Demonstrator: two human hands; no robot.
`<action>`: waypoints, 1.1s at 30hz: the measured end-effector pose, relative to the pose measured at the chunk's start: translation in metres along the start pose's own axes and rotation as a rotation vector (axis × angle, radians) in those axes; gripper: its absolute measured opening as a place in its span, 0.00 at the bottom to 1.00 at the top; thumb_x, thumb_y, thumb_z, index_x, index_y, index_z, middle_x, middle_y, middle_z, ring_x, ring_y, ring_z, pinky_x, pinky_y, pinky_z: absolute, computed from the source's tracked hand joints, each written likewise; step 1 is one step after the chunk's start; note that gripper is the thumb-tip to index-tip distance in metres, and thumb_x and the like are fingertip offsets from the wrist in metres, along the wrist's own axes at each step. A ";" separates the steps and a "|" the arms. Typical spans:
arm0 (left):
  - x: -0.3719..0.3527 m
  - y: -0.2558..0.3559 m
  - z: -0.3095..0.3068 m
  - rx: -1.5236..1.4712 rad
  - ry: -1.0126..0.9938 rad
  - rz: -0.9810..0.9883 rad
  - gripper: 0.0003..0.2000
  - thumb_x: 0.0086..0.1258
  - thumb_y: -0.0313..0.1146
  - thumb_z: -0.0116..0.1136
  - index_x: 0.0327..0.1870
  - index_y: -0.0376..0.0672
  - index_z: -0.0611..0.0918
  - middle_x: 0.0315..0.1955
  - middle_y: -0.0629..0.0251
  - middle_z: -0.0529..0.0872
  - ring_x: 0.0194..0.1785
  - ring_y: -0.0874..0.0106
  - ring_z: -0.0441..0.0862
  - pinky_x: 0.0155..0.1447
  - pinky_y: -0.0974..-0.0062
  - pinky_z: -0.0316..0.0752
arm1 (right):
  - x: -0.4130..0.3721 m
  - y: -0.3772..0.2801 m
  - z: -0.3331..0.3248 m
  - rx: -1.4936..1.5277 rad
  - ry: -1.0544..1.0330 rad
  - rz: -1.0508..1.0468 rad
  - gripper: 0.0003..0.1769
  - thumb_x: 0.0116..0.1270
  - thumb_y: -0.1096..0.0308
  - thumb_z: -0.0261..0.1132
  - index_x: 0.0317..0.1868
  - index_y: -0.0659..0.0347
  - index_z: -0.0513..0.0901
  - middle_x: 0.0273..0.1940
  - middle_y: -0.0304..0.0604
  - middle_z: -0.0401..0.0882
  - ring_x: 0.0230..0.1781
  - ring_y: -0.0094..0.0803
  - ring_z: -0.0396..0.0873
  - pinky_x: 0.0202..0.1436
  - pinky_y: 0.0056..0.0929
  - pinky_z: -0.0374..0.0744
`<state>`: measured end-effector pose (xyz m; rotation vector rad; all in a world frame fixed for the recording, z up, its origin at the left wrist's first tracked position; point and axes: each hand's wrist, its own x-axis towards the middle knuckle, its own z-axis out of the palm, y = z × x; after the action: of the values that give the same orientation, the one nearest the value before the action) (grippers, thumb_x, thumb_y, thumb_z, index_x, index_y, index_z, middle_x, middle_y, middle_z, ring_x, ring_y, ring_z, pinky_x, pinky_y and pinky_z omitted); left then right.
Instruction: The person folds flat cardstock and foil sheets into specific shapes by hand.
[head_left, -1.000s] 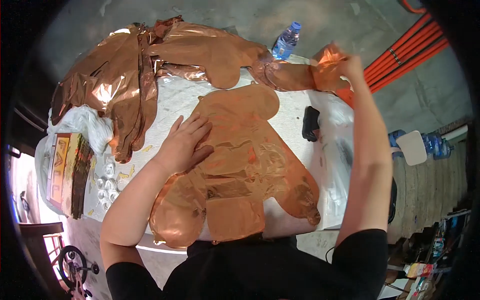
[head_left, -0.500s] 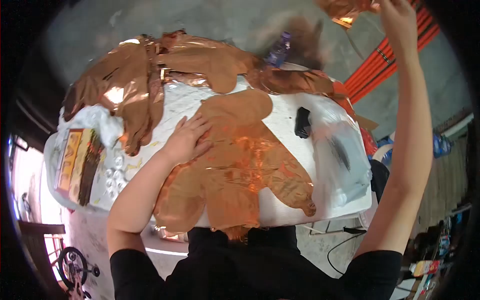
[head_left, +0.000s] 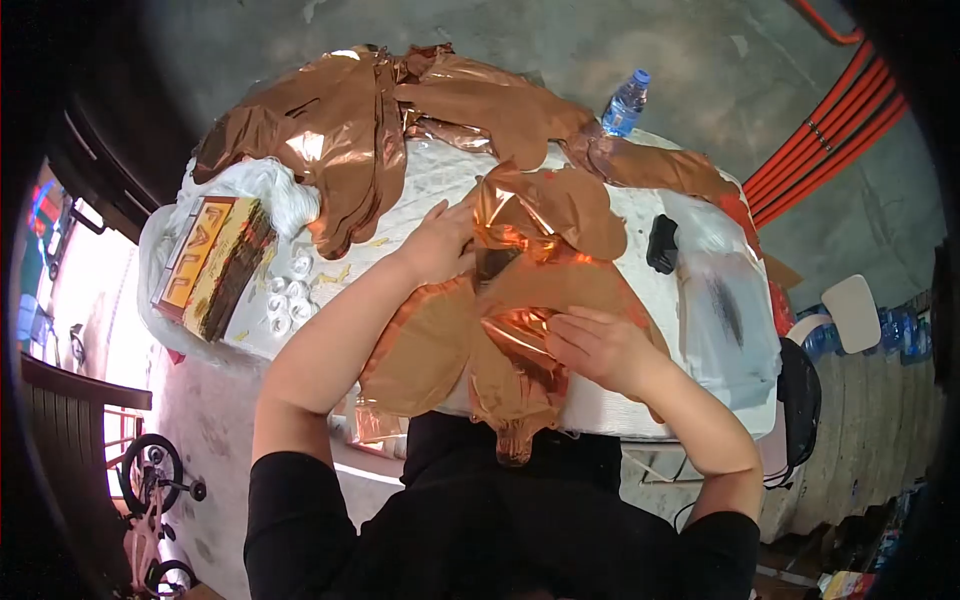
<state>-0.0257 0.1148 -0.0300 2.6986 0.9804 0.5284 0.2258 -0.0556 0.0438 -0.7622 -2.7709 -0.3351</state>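
R fingers (head_left: 572, 330) narrow, bunched w/ thumb on a raised fold of the foil piece (head_left: 560, 285). L fingers (head_left: 460, 221) touch its L edge, tips partly hidden, so can't tell if they grip or only press.

Landmark = water bottle (head_left: 626, 108). Foil piece lies on the white table (head_left: 440, 180), on the person's side of the bottle & mostly a bit L of it. Long axis runs approx. from the bottle's side twd the person, near end hanging past the table edge. From R fingertips, most of it lies L & away, twd the bottle; from L fingers, it lies R & twd the person. R hand (head_left: 618, 352) is closer to middle & near end, L hand (head_left: 432, 248) to the far part.

R hand: directly person-side of bottle, back of hand up, forearm in from lower R, elbow bent. L hand: person-side & L of bottle, forearm slanting in, elbow bent outward.

Further out: blk item (head_left: 662, 245) person-side, slightly R of bottle; plastic bag (head_left: 730, 310) beyond that, R. Foil pile (head_left: 300, 120) L of bottle; white rolls (head_left: 290, 300) & yellow box (head_left: 205, 265) far L, person-side.
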 end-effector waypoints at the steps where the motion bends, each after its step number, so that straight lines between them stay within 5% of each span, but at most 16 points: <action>1: 0.001 -0.004 -0.001 0.093 -0.094 -0.006 0.25 0.64 0.38 0.58 0.63 0.45 0.74 0.68 0.55 0.68 0.73 0.58 0.60 0.76 0.52 0.51 | -0.002 -0.001 -0.007 0.005 -0.001 0.006 0.14 0.54 0.70 0.63 0.42 0.61 0.83 0.49 0.44 0.83 0.49 0.37 0.82 0.56 0.35 0.80; 10: 0.001 0.005 -0.006 -0.036 -0.040 -0.016 0.27 0.68 0.42 0.57 0.67 0.45 0.71 0.69 0.58 0.67 0.75 0.59 0.58 0.77 0.52 0.48 | -0.010 -0.010 -0.029 0.215 0.057 0.106 0.16 0.55 0.69 0.66 0.45 0.61 0.82 0.51 0.45 0.82 0.52 0.40 0.81 0.58 0.37 0.79; 12: 0.002 0.004 -0.005 -0.025 -0.056 -0.023 0.28 0.69 0.44 0.56 0.69 0.47 0.69 0.69 0.60 0.67 0.75 0.60 0.57 0.76 0.52 0.48 | -0.004 -0.018 -0.040 0.550 -0.333 0.210 0.21 0.56 0.67 0.69 0.52 0.60 0.79 0.53 0.46 0.80 0.55 0.44 0.79 0.60 0.40 0.77; 14: 0.003 0.003 -0.005 -0.020 -0.079 -0.028 0.28 0.69 0.46 0.55 0.70 0.49 0.68 0.70 0.62 0.66 0.76 0.61 0.55 0.76 0.52 0.48 | 0.008 -0.008 -0.052 0.759 -0.404 0.253 0.29 0.58 0.65 0.69 0.61 0.58 0.74 0.55 0.47 0.79 0.58 0.46 0.76 0.61 0.40 0.75; 16: 0.002 0.001 -0.002 -0.012 -0.063 -0.015 0.28 0.69 0.46 0.55 0.70 0.49 0.68 0.70 0.62 0.66 0.76 0.61 0.55 0.76 0.52 0.48 | 0.017 0.008 -0.049 1.096 -0.515 0.458 0.33 0.57 0.65 0.71 0.65 0.55 0.73 0.61 0.47 0.76 0.61 0.47 0.75 0.58 0.41 0.77; 17: 0.001 0.001 -0.002 -0.013 -0.071 -0.020 0.28 0.69 0.46 0.55 0.70 0.49 0.68 0.70 0.62 0.66 0.76 0.61 0.55 0.76 0.52 0.48 | 0.023 0.003 -0.043 1.355 -0.386 0.798 0.33 0.59 0.61 0.69 0.66 0.56 0.72 0.67 0.51 0.68 0.64 0.49 0.71 0.64 0.43 0.72; 19: 0.002 0.002 -0.004 -0.012 -0.064 -0.012 0.28 0.69 0.46 0.55 0.69 0.49 0.69 0.70 0.62 0.66 0.76 0.61 0.55 0.76 0.52 0.48 | 0.018 0.026 0.017 0.489 -0.183 0.545 0.36 0.63 0.57 0.67 0.69 0.59 0.68 0.71 0.55 0.62 0.71 0.49 0.62 0.72 0.46 0.62; 25: 0.001 0.000 -0.003 -0.003 -0.055 -0.010 0.24 0.70 0.42 0.54 0.66 0.46 0.72 0.69 0.61 0.67 0.75 0.61 0.57 0.76 0.52 0.49 | 0.040 0.026 0.083 0.332 -0.147 0.586 0.42 0.70 0.47 0.58 0.73 0.65 0.56 0.75 0.57 0.50 0.78 0.48 0.45 0.78 0.47 0.46; 33: 0.000 0.004 -0.007 -0.045 -0.039 -0.006 0.20 0.70 0.36 0.53 0.60 0.38 0.75 0.67 0.53 0.69 0.75 0.59 0.58 0.76 0.53 0.52 | 0.045 0.023 0.086 0.337 -0.156 0.542 0.43 0.70 0.44 0.55 0.73 0.67 0.56 0.75 0.58 0.50 0.77 0.51 0.45 0.77 0.48 0.45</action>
<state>-0.0259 0.1125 -0.0227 2.6548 0.9546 0.4884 0.1855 0.0084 -0.0204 -1.4293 -2.5112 0.2976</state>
